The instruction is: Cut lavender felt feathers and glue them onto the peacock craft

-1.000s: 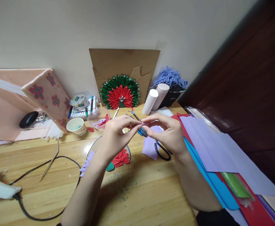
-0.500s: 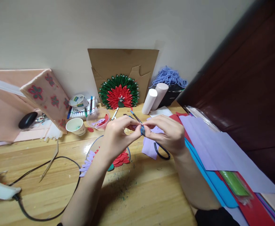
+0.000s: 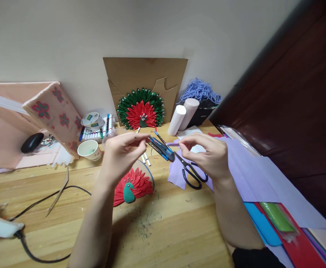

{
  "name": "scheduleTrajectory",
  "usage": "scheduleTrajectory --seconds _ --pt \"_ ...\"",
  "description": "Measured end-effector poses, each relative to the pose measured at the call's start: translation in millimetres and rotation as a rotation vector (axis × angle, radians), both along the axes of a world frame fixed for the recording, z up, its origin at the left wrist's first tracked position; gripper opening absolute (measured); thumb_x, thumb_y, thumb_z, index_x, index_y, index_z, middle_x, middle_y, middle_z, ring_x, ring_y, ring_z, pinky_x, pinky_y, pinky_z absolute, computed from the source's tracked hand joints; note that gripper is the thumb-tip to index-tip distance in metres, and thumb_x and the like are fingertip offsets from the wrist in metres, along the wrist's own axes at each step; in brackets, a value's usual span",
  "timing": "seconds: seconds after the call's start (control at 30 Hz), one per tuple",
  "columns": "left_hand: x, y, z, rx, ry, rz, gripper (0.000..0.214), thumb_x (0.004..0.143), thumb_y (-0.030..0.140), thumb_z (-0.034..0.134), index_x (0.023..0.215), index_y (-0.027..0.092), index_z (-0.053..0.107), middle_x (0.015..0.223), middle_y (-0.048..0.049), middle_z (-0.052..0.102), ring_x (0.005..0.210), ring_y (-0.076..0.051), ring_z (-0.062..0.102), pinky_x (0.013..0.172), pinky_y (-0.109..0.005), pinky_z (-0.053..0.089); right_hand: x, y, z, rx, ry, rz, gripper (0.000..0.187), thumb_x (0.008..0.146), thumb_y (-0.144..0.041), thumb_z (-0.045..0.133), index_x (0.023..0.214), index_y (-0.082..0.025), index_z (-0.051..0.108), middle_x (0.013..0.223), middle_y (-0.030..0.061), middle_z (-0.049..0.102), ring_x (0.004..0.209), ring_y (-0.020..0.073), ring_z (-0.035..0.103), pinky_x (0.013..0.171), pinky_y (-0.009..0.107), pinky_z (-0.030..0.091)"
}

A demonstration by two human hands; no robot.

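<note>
My right hand (image 3: 206, 150) pinches a narrow purple petal strip (image 3: 173, 144) between thumb and index finger; the strip points left. To the left, my left hand (image 3: 125, 152) is raised with its fingers bent and a small gap between thumb and index tip, nothing visible in it. Between the hands lies a blue and black tool (image 3: 164, 148), perhaps a stapler, beside black-handled scissors (image 3: 192, 173) on a purple sheet (image 3: 176, 175). Below my left hand, a round blue-rimmed piece carries red petals (image 3: 143, 188) and a green bird body (image 3: 128, 192); my left arm hides its left part.
A green and red peacock picture (image 3: 141, 109) leans on cardboard (image 3: 146, 70) at the wall. A paper cup (image 3: 89, 150) and markers stand left; a glue gun (image 3: 2, 221) with its cable lies front left. White rolls (image 3: 177, 120) and coloured sheets (image 3: 252, 175) are right.
My hands were together over the blue tool and have drawn apart, left hand leftward, right hand slightly rightward. The purple strip now shows in the right hand, and the scissors are more exposed.
</note>
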State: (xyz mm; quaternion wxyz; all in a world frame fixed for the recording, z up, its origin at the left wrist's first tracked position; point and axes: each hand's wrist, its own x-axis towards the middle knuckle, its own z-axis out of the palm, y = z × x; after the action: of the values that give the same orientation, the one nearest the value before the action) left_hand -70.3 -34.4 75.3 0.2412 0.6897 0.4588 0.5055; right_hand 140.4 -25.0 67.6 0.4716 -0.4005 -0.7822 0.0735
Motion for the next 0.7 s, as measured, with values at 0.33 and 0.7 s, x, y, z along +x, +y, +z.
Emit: scheduleTrajectory --seconds 0.33,0.7 --pt "14.9 -3.7 1.3 -0.119 0.066 -0.220 0.017 0.081 0.030 0.059 0.081 0.018 0.072 0.074 -0.0044 0.071 0.064 -0.012 0.064 0.057 -0.022 0.052 -10.9 -5.3 2.8 -0.137 0.029 0.139 0.007 0.078 -0.016 0.060 0.075 -0.019 0.066 0.068 0.0010 0.066 0.060 0.0128 0.058 0.056 0.026 0.047" --pt "12.5 -1.1 -0.6 -0.140 0.041 -0.176 0.016 0.080 0.030 0.060 0.079 0.018 0.071 0.070 -0.0030 0.070 0.057 -0.009 0.061 0.053 -0.021 0.050 -3.9 -0.8 0.8 0.013 -0.061 0.038 0.008 0.077 -0.014 0.060 0.082 -0.019 0.064 0.077 0.0031 0.067 0.067 0.0146 0.060 0.063 0.029 0.050"
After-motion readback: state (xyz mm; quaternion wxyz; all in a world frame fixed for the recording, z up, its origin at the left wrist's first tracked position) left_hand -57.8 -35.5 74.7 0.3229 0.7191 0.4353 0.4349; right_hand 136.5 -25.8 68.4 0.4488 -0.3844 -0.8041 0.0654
